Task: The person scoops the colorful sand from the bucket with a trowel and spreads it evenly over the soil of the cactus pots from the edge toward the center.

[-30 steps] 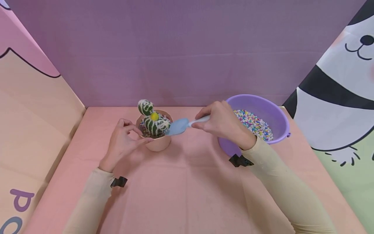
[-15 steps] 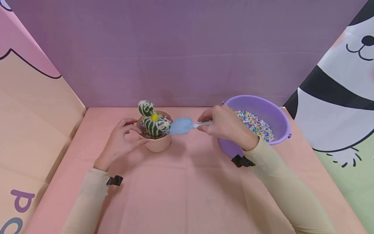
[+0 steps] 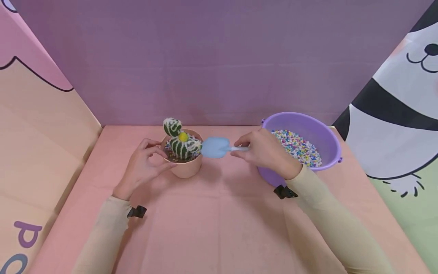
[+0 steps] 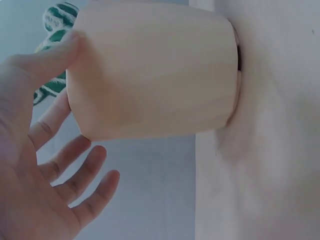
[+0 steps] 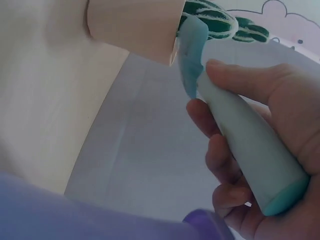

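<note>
My left hand [image 3: 142, 169] holds the rim of a beige flowerpot [image 3: 186, 170] at its left side, thumb in front and index finger behind. The other fingers are spread beside the pot in the left wrist view. In the pot stands a green-and-white knitted cactus [image 3: 179, 147] with a yellow flower [image 3: 183, 137], among small coloured beads. My right hand [image 3: 265, 150] grips a small blue shovel [image 3: 215, 147] by its pale handle [image 5: 250, 142]. The shovel's blade lies level at the pot's right rim, close to the cactus; whether it touches cannot be told. No beads show on the blade.
A purple bucket [image 3: 326, 142], part filled with multicoloured beads [image 3: 301, 148], stands on the right behind my right hand and wrist. A pink cloth [image 3: 205, 224] covers the table. Behind it rises a purple wall [image 3: 219, 64], with printed panels at both sides.
The shovel has drawn back slightly to the right from the pot, and its blade has turned flatter. My left hand has shifted only a little at the rim; the pot stays put.
</note>
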A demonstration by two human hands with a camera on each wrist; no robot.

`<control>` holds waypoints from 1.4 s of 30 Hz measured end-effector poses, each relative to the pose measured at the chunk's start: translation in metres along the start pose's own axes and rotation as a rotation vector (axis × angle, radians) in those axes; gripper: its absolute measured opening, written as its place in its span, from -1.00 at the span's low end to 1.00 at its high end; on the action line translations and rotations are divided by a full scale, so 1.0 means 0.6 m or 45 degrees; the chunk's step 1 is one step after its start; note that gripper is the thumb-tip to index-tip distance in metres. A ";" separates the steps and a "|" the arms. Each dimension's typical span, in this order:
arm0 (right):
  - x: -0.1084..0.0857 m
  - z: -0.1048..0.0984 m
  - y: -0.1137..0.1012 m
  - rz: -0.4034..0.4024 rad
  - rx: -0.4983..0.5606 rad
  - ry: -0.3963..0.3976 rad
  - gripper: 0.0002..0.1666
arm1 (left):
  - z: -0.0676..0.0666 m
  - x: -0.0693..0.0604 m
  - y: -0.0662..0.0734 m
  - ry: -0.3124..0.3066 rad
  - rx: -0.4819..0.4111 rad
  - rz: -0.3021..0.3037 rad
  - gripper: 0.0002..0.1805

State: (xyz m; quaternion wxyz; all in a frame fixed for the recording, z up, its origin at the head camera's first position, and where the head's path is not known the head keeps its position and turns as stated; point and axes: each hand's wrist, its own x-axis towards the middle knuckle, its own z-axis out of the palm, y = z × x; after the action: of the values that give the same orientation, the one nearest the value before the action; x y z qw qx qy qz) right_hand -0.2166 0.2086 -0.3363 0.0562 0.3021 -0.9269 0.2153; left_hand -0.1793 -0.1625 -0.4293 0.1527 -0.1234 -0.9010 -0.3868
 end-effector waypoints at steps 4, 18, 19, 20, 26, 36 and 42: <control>-0.007 -0.006 0.009 -0.012 -0.005 0.072 -0.77 | 0.000 -0.002 0.010 -0.003 0.028 -0.043 -0.65; -0.035 -0.024 0.039 0.007 0.028 0.269 -0.78 | 0.018 -0.012 0.040 0.074 0.162 -0.167 -0.60; -0.037 -0.024 0.041 0.003 0.026 0.290 -0.79 | 0.019 -0.013 0.042 0.081 0.169 -0.175 -0.60; -0.039 -0.025 0.043 -0.002 0.031 0.314 -0.80 | 0.020 -0.014 0.045 0.088 0.176 -0.182 -0.59; -0.052 -0.034 0.054 0.010 0.045 0.470 -0.83 | 0.027 -0.016 0.056 0.118 0.205 -0.200 -0.56; -0.080 -0.052 0.075 0.129 0.024 0.524 -0.87 | 0.036 -0.020 0.069 0.162 0.255 -0.256 -0.52; -0.097 -0.063 0.090 0.165 0.056 0.540 -0.82 | 0.043 -0.023 0.079 0.163 0.304 -0.289 -0.54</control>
State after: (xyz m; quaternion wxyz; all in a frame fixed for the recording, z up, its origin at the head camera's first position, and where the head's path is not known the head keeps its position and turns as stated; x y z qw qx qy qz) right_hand -0.2019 0.2957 -0.3355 0.2295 0.1910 -0.9069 0.2972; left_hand -0.1551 -0.1131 -0.4197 0.1786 0.0231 -0.9372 -0.2988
